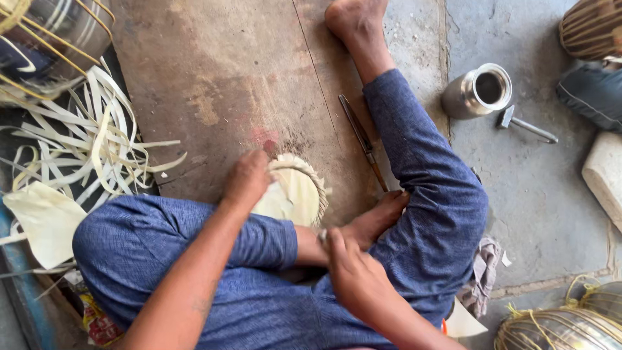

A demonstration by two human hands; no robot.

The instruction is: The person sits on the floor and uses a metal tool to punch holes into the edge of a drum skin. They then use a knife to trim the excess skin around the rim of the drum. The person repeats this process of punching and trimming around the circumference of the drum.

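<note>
I sit cross-legged on the floor in blue trousers. My left hand [247,180] grips the upper left edge of a round pale disc [299,193] with a braided rim, which lies on a brown board [227,84] in front of my knees. My right hand [346,262] is closed near the disc's lower right edge, beside my foot [379,217], and seems to hold a thin strip or small tool that I cannot make out. A long thin blade [364,141] lies on the board beside my right leg.
A heap of pale cut strips [91,146] lies at the left. A steel can [478,92] and a small hammer [525,126] stand on the concrete at the right. Round strapped drum-like bodies sit at the bottom right [564,324] and top right [591,27].
</note>
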